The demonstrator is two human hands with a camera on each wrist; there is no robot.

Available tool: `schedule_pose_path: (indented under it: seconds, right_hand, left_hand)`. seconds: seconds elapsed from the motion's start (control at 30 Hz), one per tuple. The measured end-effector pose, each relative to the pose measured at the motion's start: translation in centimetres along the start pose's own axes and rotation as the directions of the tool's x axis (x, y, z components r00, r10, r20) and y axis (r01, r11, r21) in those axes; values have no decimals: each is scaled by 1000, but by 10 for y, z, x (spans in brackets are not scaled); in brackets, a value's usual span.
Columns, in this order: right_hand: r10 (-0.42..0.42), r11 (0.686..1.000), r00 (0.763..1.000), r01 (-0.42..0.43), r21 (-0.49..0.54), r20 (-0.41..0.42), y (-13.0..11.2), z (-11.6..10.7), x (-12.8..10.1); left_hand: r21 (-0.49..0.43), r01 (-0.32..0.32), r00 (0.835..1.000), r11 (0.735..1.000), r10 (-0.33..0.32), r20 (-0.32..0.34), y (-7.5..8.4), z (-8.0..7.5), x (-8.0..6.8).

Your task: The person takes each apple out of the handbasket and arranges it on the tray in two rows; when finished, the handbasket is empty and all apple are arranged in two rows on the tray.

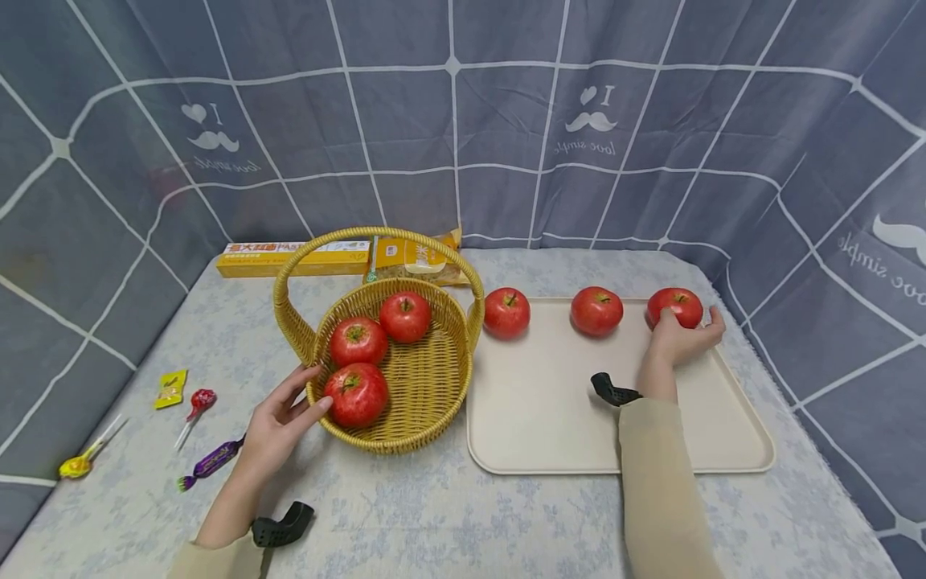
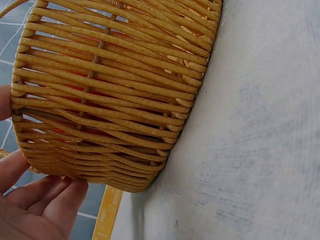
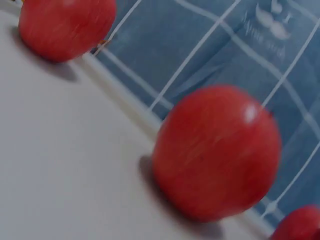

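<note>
On the tray (image 1: 550, 418), right hand (image 1: 676, 342) cupping upright apple (image 1: 676, 305), stem seemingly upward

Apples (image 1: 596, 310): red, six in all, faint yellowish flecks near stems. Basket (image 1: 434, 402): golden-yellow wicker weave. Tray (image 1: 550, 418): plain cream. Tablecloth (image 1: 434, 515): pale grey-blue, mottled floral print. Backdrop (image 1: 463, 121): slate blue, white grid lines, white moustache motifs. Sleeves (image 1: 661, 482): beige. Sweets (image 1: 211, 460): purple, red and yellow wrappers. Box (image 1: 292, 258): yellow.
</note>
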State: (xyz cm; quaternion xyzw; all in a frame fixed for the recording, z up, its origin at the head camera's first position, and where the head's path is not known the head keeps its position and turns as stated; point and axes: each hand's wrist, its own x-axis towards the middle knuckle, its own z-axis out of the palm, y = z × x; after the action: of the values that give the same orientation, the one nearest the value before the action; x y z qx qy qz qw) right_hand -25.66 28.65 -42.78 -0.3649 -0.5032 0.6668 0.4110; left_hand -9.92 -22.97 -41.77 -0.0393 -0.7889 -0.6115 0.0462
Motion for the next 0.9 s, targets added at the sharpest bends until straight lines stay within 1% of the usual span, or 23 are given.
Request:
schedule_pose_path:
  seconds: [0.03,0.07,0.13,0.17,0.23,0.3,0.37,0.4,0.47,0.5,0.57,0.63,0.67,0.73,0.8,0.9]
  right_hand:
    - [-54,998,998,54,17,-13,-7,-1,-3]
    - [-96,994,995,97,57,-15,-15,-2,-7]
    - [-185,970,983,185,157,-19,-35,-2,-17]
    - [-220,950,975,218,222,-17,-46,-1,-22]
    - [-275,898,962,257,357,-1,-67,0,-35]
    - [-313,841,949,263,473,30,-86,2,-49]
    - [-341,787,937,239,568,78,-100,3,-66]
    - [-353,767,929,222,602,106,-106,3,-75]
    - [-374,744,911,182,643,174,-114,3,-94]
    - [-391,734,896,167,658,208,-116,3,-103]
    - [-440,722,856,158,674,270,-119,4,-122]
    - [-496,712,801,155,684,335,-119,5,-139]
    - [-524,709,769,157,688,365,-118,6,-148]
    - [-575,706,697,158,690,428,-114,7,-162]
    - [-612,713,619,161,683,492,-109,9,-174]
    - [-643,725,510,166,668,571,-100,11,-191]
  left_hand:
    - [-4,0,1000,1000,0,3,0,0,0]
    - [-7,-1,1000,1000,1,4,0,0,0]
    - [-2,-1,1000,1000,1,3,0,0,0]
    - [4,-1,1000,1000,1,0,0,0,0]
    - [17,1,1000,1000,-1,-5,0,-1,0]
    - [29,4,1000,1000,-3,-10,-1,-1,0]
    - [32,5,1000,999,-5,-11,-2,-1,1]
    - [30,4,1000,1000,-4,-11,-2,-1,1]
    - [31,3,1000,1000,-3,-13,-2,-1,2]
    - [30,1,1000,1000,-1,-12,-2,-1,1]
    - [28,-2,1000,1000,3,-12,-2,-1,1]
    - [23,-6,1000,1000,6,-10,-1,-1,1]
    - [21,-9,1000,1000,9,-9,-2,-1,1]
    - [19,-12,1000,1000,12,-10,-2,-1,1]
    - [19,-12,1000,1000,12,-10,-2,-1,1]
    - [25,-8,1000,1000,8,-10,-3,-1,1]
